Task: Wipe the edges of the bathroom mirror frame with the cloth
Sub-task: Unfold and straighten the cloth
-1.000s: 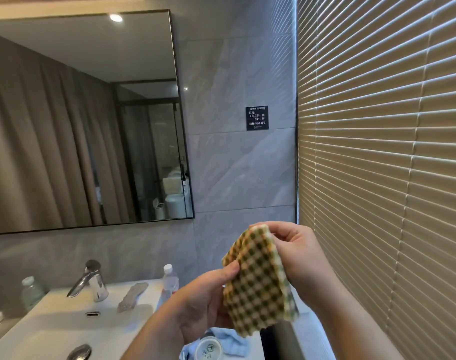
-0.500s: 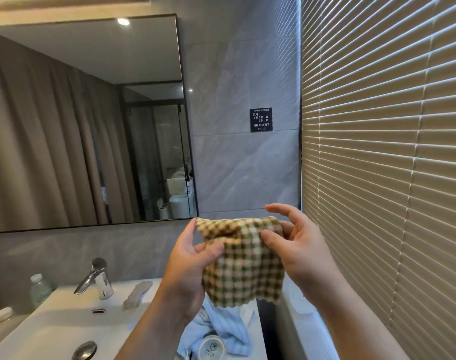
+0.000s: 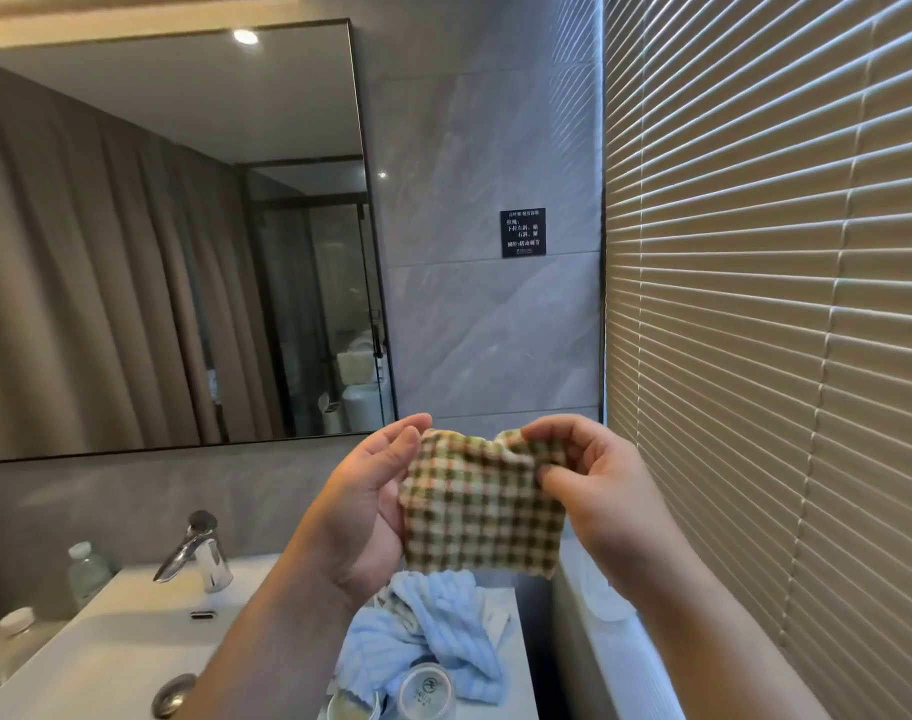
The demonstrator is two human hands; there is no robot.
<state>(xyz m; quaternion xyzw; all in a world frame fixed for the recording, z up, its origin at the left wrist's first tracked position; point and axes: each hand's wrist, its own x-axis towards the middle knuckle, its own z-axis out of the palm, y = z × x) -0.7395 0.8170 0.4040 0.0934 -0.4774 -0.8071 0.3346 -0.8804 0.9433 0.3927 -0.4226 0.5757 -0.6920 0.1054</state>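
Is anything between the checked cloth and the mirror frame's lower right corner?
Nothing visible. Both hands hold the checked cloth up in open air, just right of and below the mirror frame; only bare tiled wall lies behind it.

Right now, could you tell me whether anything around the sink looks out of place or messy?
Only one thing: a blue towel lies crumpled in a heap on the counter right of the basin, with a round lid against it. The mirror hangs level, and nothing looks spilled or broken.
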